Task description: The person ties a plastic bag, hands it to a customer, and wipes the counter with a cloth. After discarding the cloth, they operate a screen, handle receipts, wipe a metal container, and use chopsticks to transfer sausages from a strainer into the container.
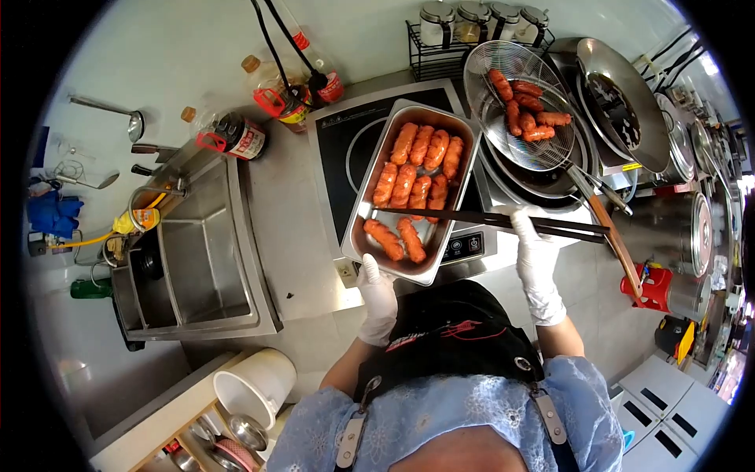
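Note:
Several browned sausages (pixel 403 143) lie in rows inside a rectangular steel tray (pixel 355 234), with two more (pixel 383 238) nearer its front end. My left hand (pixel 377 297), in a white glove, grips the tray's near left corner with the thumb at the rim; its other fingers are mostly hidden. In my gloved right hand (pixel 536 263) is a pair of long dark chopsticks (pixel 464 215), whose tips reach across the tray just above the front sausages. To the right, a wire strainer (pixel 491 67) with a wooden handle holds more sausages (pixel 528 106) over a pan.
Beneath the tray is a black induction cooktop (pixel 334 149). A wok (pixel 649 102) with dark liquid stands at the right, beside a large steel pot (pixel 668 224). Sauce bottles (pixel 240 135) and a jar rack (pixel 425 67) line the wall. The sink (pixel 212 252) is at left.

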Demonstrator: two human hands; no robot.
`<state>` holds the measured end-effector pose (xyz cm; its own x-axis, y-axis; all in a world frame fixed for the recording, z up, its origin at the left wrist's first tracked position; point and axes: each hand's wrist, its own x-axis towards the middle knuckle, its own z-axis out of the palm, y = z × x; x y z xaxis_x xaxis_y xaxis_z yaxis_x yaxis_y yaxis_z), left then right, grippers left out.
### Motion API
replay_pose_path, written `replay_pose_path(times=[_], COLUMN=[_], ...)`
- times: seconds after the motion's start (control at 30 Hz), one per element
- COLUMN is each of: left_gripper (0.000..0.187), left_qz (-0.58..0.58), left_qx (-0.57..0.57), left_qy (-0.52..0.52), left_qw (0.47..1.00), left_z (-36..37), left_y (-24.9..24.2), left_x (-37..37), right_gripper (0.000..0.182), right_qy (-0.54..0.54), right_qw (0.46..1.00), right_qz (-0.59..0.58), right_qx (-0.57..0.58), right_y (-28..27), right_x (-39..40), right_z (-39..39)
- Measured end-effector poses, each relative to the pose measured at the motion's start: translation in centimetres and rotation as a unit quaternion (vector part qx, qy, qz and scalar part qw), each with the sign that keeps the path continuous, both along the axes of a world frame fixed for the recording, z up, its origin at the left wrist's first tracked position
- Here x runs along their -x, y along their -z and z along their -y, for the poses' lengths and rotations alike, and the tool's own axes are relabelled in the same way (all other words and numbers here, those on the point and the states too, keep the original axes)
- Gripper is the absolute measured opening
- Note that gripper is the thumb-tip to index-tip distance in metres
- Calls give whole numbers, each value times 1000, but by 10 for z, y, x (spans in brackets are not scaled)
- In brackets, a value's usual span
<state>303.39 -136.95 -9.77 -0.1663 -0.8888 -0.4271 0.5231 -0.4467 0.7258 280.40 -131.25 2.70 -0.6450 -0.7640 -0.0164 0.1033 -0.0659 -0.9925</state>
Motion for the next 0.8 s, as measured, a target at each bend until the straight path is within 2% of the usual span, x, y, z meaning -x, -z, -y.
replay_pose_path(times=[0.07,0.1,0.2,0.23,0.33,0.4,0.47,0.6,0.63,0.67,0.8], left_gripper=[49,49,50,50,51,51,51,51,52,53,54], left_qz=[-2,2,1,2,7,12,24,-1,20,41,51], left_qx=[-2,3,12,14,20,24,19,-5,8,21,20], left_qy=[3,2,11,13,19,21,2,9,3,0,21], left_qw=[1000,1000,1000,1000,1000,999,1000,1000,1000,999,998], left_z=[0,0,0,0,0,0,-1,-2,-2,-2,0], left_y=[-3,-4,-8,-9,-9,-8,-13,-11,-14,-16,-8], left_x=[-1,1,1,2,2,1,4,2,3,5,2], right_gripper=[14,14,16,18,17,16,12,9,8,6,13], right_qy=[-5,-49,-148,-189,-228,-227,-140,-83,-103,-128,-138], right_qw=[999,998,988,979,961,953,968,982,972,953,965], right_qz=[16,-23,-38,-74,-141,-184,-209,-157,-202,-252,-212], right_qx=[51,25,16,-29,-63,-79,-14,-61,-57,-111,-63], right_y=[-17,-20,-30,-33,-34,-32,-31,-26,-20,-38,-50], right_x=[-2,5,1,0,-10,-11,-16,-30,-33,-40,-41], right_z=[-4,-9,-9,-7,-3,-5,-5,-17,-20,-20,-24])
